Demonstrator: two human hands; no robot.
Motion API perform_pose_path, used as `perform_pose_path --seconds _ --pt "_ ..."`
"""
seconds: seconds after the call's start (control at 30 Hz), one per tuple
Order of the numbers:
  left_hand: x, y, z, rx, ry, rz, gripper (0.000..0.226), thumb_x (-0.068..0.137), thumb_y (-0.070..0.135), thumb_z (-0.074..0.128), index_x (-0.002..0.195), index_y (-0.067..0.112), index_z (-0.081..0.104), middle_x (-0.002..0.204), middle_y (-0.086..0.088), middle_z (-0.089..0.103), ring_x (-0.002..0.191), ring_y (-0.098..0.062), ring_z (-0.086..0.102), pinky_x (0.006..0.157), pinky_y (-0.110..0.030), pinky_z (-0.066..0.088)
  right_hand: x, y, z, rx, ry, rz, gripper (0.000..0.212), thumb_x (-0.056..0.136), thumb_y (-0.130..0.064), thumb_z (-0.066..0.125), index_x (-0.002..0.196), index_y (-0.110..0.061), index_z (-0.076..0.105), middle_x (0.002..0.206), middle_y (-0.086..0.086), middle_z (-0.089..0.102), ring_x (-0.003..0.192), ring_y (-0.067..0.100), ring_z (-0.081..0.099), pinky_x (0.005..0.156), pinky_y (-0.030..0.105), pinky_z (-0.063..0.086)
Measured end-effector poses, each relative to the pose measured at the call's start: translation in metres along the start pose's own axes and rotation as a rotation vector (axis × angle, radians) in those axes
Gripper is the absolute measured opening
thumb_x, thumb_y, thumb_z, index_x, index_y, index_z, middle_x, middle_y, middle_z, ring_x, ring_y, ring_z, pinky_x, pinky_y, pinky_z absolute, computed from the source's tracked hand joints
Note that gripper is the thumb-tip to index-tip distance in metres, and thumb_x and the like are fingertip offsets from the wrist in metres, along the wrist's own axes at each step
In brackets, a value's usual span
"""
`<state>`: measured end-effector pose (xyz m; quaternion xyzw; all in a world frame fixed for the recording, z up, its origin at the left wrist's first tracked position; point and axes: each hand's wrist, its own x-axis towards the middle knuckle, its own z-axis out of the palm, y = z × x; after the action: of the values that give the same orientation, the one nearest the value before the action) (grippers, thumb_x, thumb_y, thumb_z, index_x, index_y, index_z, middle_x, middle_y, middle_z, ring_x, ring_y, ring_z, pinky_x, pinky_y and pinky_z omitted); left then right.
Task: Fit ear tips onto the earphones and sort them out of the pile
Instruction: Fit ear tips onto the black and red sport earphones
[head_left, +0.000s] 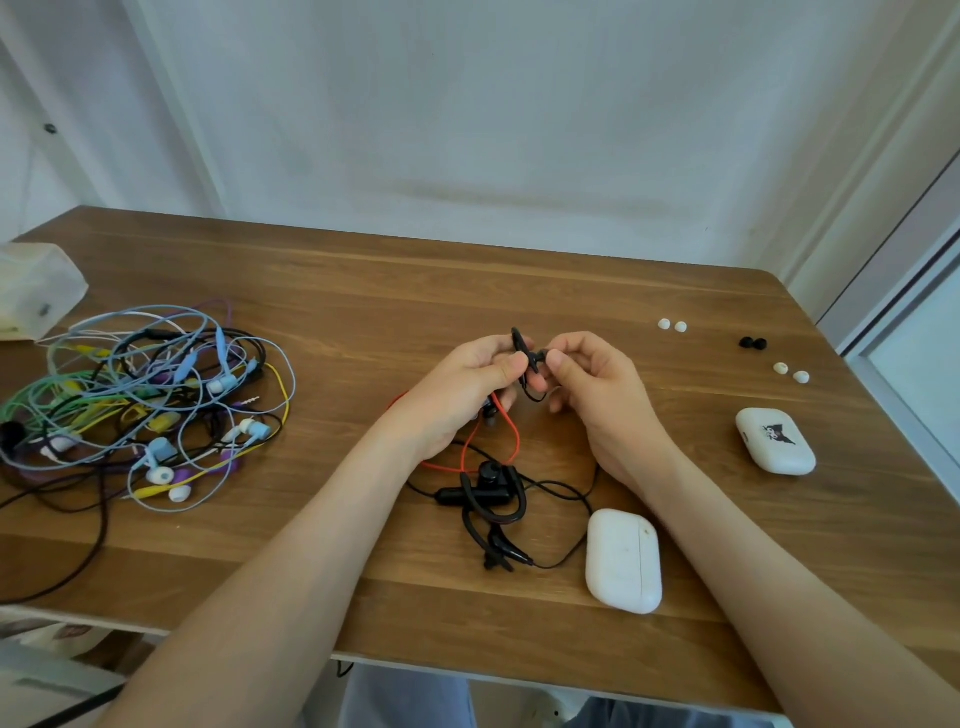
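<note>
Head view – hands: left hand (462, 387) and right hand (597, 384) meet over the tabletop (363, 291).
Fingers: both sets curled, pinching one black earphone (525, 358).
Pile (145, 405): tangled coloured cords, far left.
Ear tips (672, 326): loose pairs, far right.
Handling: probably light, small and slippery – grip the rigid body, not the thin cable.

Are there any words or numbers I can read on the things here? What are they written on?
No words or numbers can be read anywhere.
Small white rounded case on the right: a black picture, no letters I can make out.
Plain white case nearest the person: no print shows.
</note>
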<state>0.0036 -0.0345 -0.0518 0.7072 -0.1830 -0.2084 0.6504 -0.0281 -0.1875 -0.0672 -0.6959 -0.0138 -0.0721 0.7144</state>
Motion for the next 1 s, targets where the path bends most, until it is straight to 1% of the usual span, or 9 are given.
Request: perform_pose_path --seconds 0.2,0.33,0.47,0.53,0.63,0.77,0.83,1.0 --pt "0.0016 -0.0028 -0.0009 0.011 -0.007 0.004 0.03 0.102 0.017 0.043 0.13 0.011 0.05 0.077 0.009 0.066 0.052 -0.003 0.048 0.048 -0.018 0.036 0.0006 -0.0011 -0.0022 0.057 -0.059 0.002 0.022 0.098 -0.002 0.044 0.085 -0.013 0.057 0.066 0.001 0.063 0.064 0.01 0.057 0.056 0.021 0.043" --pt "0.0007 -0.002 -0.0005 0.016 -0.016 0.003 0.027 0.102 0.017 0.042 0.127 0.013 0.052 0.072 0.012 0.067 0.052 -0.002 0.048 0.053 -0.02 0.035 0.0021 -0.0007 -0.0034 0.057 -0.065 0.022 0.023 0.098 -0.003 0.044 0.083 -0.015 0.056 0.07 0.004 0.061 0.066 0.014 0.054 0.056 0.022 0.041" --pt "-0.0001 -0.0021 -0.0011 0.0 -0.016 0.007 0.026 0.102 0.017 0.042 0.125 0.015 0.053 0.075 0.012 0.068 0.054 -0.003 0.048 0.052 -0.018 0.035 0.0033 0.0021 -0.0039 0.037 0.016 0.043 0.023 0.098 -0.003 0.046 0.082 -0.015 0.058 0.074 0.005 0.059 0.068 0.014 0.051 0.056 0.022 0.041" --pt "0.0001 -0.0031 -0.0015 0.003 -0.019 0.011 0.026 0.102 0.017 0.042 0.125 0.015 0.052 0.075 0.011 0.068 0.054 -0.003 0.048 0.051 -0.018 0.035 0.0034 0.0026 -0.0033 0.024 0.01 0.04 0.022 0.097 -0.003 0.047 0.081 -0.015 0.058 0.074 0.008 0.058 0.067 0.014 0.051 0.055 0.022 0.041" --pt "0.0013 -0.0041 -0.0017 0.022 -0.025 0.017 0.026 0.102 0.018 0.042 0.125 0.014 0.053 0.074 0.011 0.066 0.054 -0.003 0.048 0.055 -0.021 0.035 0.0027 0.0027 -0.0028 0.009 -0.006 0.032 0.022 0.096 -0.003 0.049 0.081 -0.014 0.059 0.074 0.009 0.059 0.065 0.014 0.05 0.054 0.022 0.041" --pt "0.0013 -0.0038 -0.0015 0.02 -0.028 0.032 0.021 0.102 0.017 0.042 0.118 0.017 0.056 0.073 0.011 0.064 0.053 -0.003 0.047 0.049 -0.019 0.035 0.002 0.002 -0.003 0.003 -0.012 0.018 0.021 0.096 -0.004 0.05 0.081 -0.014 0.06 0.075 0.009 0.059 0.067 0.014 0.049 0.055 0.022 0.041" --pt "0.0009 -0.0038 -0.0013 0.019 -0.027 0.04 0.02 0.102 0.017 0.042 0.115 0.018 0.057 0.072 0.01 0.063 0.053 -0.003 0.047 0.048 -0.018 0.036 0.0018 0.0019 -0.0031 0.003 -0.024 0.017 0.021 0.096 -0.004 0.049 0.081 -0.014 0.06 0.076 0.011 0.059 0.069 0.016 0.05 0.056 0.022 0.04" --pt "0.0018 -0.0048 -0.0009 0.039 -0.016 0.044 0.021 0.102 0.017 0.042 0.118 0.015 0.057 0.072 0.01 0.062 0.053 -0.004 0.047 0.049 -0.019 0.037 0.0014 0.0023 -0.0036 0.003 -0.041 0.021 0.021 0.096 -0.004 0.049 0.08 -0.014 0.059 0.079 0.014 0.057 0.074 0.022 0.048 0.058 0.024 0.04"
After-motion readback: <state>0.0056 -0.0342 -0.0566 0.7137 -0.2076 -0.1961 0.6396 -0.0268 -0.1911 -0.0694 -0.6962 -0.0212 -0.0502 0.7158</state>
